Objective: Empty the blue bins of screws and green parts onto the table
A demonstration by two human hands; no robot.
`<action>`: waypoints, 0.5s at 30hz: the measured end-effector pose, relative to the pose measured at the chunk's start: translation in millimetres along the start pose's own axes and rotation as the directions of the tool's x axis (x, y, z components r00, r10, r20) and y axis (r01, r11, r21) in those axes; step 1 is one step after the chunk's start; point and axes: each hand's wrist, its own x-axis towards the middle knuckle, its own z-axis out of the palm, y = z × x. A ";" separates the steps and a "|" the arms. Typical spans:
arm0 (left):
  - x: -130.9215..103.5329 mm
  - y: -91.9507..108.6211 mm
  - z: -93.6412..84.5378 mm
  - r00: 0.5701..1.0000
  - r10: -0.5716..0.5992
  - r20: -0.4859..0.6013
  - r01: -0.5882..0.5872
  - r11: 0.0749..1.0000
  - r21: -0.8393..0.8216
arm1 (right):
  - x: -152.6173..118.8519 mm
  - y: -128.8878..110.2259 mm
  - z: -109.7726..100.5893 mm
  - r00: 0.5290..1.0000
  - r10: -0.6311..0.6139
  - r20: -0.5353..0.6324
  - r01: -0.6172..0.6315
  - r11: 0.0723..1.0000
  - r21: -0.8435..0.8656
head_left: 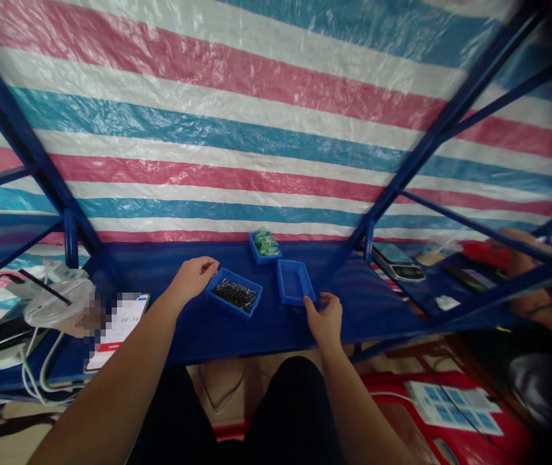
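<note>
A blue plastic bin (258, 309) full of thin dark and silvery metal pieces, like screws or nails, sits on the blue table. At its upper left corner is my left hand (197, 278), its thumb and fingertips drawn together; whatever they hold, if anything, is too small to make out. To the right stands a blue bin (296, 282) with nothing visible inside. My right hand (325, 320) is at its near right corner, thumb at the rim and fingers apart. Behind both, another blue bin (267, 259) holds green-tinted plastic bags (265, 241).
On the left lie a phone (119, 326) showing a timer, a lidded plastic cup (63, 307) with a straw, and white cables (33, 368). Blue metal frame bars (406, 168) rise at both sides. Beyond the right bar are a scale (397, 259) and another person's arm (523, 271).
</note>
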 end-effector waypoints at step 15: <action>0.4 -23.0 20.1 0.923 -0.382 0.039 0.379 0.893 -0.243 | -83.2 -44.7 103.9 0.755 -0.096 0.649 -0.177 0.923 0.343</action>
